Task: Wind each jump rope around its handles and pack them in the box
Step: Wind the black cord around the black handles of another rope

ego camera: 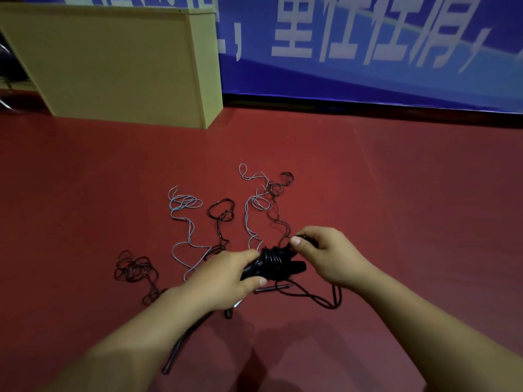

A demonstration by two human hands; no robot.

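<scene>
A red floor (396,171) meets a blue banner (368,75) printed with large white characters (339,32).

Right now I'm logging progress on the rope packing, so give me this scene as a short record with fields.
setting: red floor, blue banner behind
left hand: grips the black handles with rope coiled round them
right hand: pinches the black rope's loose end at the bundle
loose ropes: grey rope and dark ropes tangled on the floor
other handles: grey handle and a longer one on the floor
beige box: far left; contents not visible
</scene>
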